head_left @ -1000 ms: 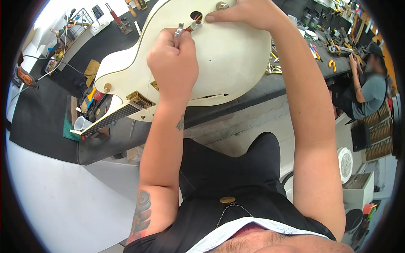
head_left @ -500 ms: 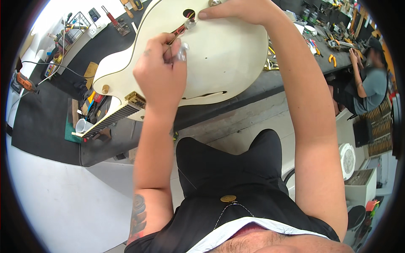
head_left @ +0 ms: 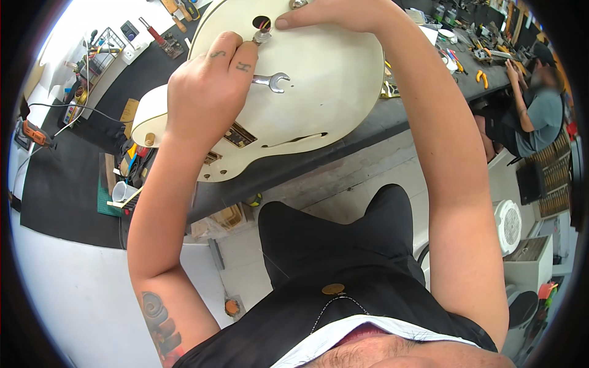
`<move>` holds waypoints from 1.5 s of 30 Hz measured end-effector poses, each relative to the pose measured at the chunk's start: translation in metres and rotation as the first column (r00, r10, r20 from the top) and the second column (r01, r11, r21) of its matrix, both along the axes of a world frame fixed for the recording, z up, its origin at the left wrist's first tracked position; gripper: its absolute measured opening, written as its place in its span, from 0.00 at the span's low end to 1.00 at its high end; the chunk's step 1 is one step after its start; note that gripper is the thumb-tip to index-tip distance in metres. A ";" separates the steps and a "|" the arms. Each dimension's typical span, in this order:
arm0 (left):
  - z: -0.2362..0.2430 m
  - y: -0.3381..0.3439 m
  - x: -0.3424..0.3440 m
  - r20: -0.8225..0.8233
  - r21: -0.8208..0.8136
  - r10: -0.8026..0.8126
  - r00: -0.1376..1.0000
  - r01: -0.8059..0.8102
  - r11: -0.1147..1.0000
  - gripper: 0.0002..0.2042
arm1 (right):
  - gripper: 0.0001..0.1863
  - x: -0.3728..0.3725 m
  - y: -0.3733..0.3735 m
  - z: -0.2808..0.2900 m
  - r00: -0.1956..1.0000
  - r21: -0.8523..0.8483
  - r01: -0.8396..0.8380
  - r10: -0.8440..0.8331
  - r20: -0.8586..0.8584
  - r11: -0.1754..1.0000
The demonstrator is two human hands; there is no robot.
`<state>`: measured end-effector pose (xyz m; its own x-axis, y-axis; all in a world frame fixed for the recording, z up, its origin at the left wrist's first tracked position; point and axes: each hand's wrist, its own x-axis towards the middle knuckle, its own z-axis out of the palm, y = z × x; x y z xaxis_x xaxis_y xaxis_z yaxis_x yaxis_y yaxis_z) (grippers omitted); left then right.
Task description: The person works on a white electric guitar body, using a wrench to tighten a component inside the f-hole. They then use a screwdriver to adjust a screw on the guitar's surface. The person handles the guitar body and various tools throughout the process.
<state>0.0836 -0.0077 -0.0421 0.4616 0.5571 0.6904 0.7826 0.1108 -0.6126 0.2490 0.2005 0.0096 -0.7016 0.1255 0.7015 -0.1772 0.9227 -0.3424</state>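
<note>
A cream hollow-body guitar [head_left: 307, 110] lies on the dark bench, its neck mostly hidden behind my left arm. My left hand [head_left: 211, 80] is closed, knuckles up, over the guitar's top. An open-end wrench [head_left: 272, 82] sticks out from under its fingers, jaw to the right. The fingertips meet a small shiny round part [head_left: 262, 37] beside a round hole [head_left: 261, 23]; reddish wire shows there. My right hand [head_left: 325, 15] steadies the guitar, thumb flat beside the hole; its other fingers are out of frame. Near that thumb sits a metallic knob [head_left: 299, 3].
Pliers and other tools [head_left: 457, 64] lie on the bench [head_left: 356, 138] at right, where another person [head_left: 534, 116] sits working. At left are a clear cup [head_left: 120, 191], a green cutting mat [head_left: 108, 199], an orange-and-black tool [head_left: 34, 133] and a cable. A screwdriver [head_left: 153, 30] lies at the back left.
My left hand has turned over and its elbow has swung out left. The wrench jaw now points right, and the forearm covers the neck. My right thumb stays by the hole.
</note>
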 end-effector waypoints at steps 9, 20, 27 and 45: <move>-0.013 0.019 -0.003 0.064 0.158 -0.024 0.998 0.013 0.987 0.06 | 0.48 0.000 0.000 -0.001 0.999 0.052 0.046 -0.045 -0.008 0.998; 0.010 0.003 0.002 -0.012 -0.040 0.074 0.997 -0.074 0.996 0.04 | 0.49 0.002 0.003 0.000 1.000 0.060 0.023 -0.023 -0.008 0.998; 0.010 0.003 -0.001 -0.139 -0.077 0.216 0.966 -0.228 0.971 0.07 | 0.48 0.003 0.001 0.000 1.000 0.028 0.001 -0.001 0.014 1.000; -0.004 0.014 -0.003 -0.027 0.079 0.085 0.996 -0.083 0.993 0.06 | 0.46 0.002 0.008 -0.003 1.000 0.000 -0.011 0.011 0.001 1.000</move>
<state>0.0806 0.0060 -0.0463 0.4368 0.5401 0.7194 0.7499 0.2231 -0.6228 0.2509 0.2086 0.0062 -0.7039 0.1180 0.7004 -0.1869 0.9206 -0.3430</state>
